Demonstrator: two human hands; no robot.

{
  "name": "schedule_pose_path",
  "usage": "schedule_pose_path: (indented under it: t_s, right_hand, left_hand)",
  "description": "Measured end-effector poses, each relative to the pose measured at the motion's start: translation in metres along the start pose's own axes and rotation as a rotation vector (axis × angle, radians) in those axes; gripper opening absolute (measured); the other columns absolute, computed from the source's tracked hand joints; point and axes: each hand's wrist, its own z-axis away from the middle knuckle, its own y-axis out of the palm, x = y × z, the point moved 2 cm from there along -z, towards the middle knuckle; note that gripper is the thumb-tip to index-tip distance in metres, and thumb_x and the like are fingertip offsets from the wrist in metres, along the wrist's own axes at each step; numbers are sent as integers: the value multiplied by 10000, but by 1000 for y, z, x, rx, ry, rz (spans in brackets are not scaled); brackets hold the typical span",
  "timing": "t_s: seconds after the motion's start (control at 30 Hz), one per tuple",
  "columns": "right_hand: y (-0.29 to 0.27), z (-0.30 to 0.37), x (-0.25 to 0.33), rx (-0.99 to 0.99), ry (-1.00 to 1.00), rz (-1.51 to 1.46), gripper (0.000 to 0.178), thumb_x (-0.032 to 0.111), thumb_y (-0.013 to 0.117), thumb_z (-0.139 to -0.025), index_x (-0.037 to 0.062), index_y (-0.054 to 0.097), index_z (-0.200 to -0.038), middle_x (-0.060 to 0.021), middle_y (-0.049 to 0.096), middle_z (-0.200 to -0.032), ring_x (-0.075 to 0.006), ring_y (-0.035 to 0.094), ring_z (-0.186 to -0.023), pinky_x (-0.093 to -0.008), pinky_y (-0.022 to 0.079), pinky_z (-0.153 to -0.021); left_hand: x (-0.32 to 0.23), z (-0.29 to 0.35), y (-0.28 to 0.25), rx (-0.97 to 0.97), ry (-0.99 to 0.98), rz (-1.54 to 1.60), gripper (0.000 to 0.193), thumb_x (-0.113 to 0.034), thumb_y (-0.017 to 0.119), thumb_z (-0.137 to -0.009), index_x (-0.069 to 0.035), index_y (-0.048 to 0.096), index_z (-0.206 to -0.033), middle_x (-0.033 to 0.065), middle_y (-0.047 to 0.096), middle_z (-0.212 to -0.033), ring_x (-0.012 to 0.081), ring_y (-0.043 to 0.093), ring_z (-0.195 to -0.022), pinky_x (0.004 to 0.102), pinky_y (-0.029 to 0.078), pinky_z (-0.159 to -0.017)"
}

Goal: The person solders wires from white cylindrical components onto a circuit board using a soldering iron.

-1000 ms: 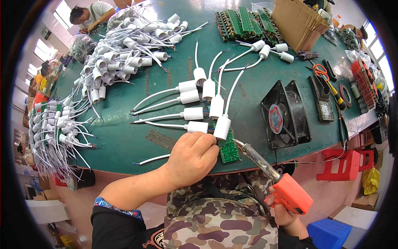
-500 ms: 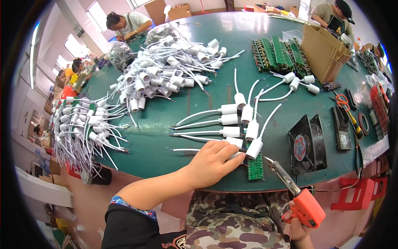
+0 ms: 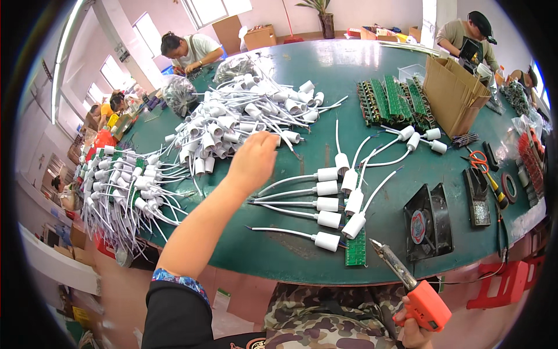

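Note:
My left hand is over the near edge of a heap of white lamp sockets with wire leads. Its fingers bend away from view, so any grip is hidden. In my right hand is a red-handled soldering iron, its tip pointing up and left toward a green circuit board. Two rows of white sockets lie along the board. The nearest left-hand socket sits beside it, its lead stretching left. A right-row socket rests over the board's upper part.
A black fan stands right of the board. Farther right lie orange-handled scissors, a black tray and tape. Stacked boards and a cardboard box stand behind. Wired sockets cluster left. Other people work around the table.
My left hand has left the sockets by the board and moved up and left to the heap. The soldering iron stays in my right hand, nearly unmoved. The view has shifted slightly.

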Motion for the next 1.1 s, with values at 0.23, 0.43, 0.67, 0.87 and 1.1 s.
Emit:
schedule_pose_path:
  t_s: [0.23, 0.43, 0.67, 0.87, 1.1]
  right_hand:
    - [10, -4, -5, -137, -67, -39, 552, 269, 680, -1003, -73, 506, -1400, -115, 667, -992, -176, 617, -825, -339, 534, -747]
    - [14, -2, -12, -234, -90, -89, 568, 321, 688, -994, -83, 542, -1365, -100, 673, -908, -146, 592, -736, -288, 491, -664]
    - [11, 23, -5, -269, 56, -101, 581, 361, 703, -983, -81, 585, -1341, -98, 680, -935, -130, 589, -726, -271, 476, -651]
    - [12, 3, 11, -212, 71, 179, 161, 232, 697, -895, 83, 715, -839, -29, 722, -767, -271, 690, -718, -383, 526, -644]
    - [12, 8, 13, -190, 46, 187, 161, 232, 686, -918, 80, 720, -878, -27, 722, -785, -277, 690, -728, -382, 537, -651]
  left_hand:
    - [56, -3, 19, 59, 25, -419, 247, -62, 625, -837, -68, 668, -1080, 107, 679, -1086, 312, 618, -1053, 440, 529, -897]
    - [42, -7, 3, 121, 25, -297, 345, -103, 790, -750, -71, 680, -1076, 92, 661, -1082, 329, 613, -1067, 465, 491, -919]
    - [-99, -10, -86, -108, 302, 78, 473, 81, 717, -718, -34, 641, -1171, 128, 624, -1044, 338, 647, -900, 411, 545, -730]
    - [-140, 52, -59, 288, 312, 425, 576, 27, 685, -700, -48, 577, -1261, 164, 671, -1075, 363, 683, -911, 448, 569, -795]
    - [-159, 94, -10, 282, 154, 620, 410, 48, 684, -732, -32, 600, -1125, 152, 631, -966, 326, 634, -787, 412, 535, -671]
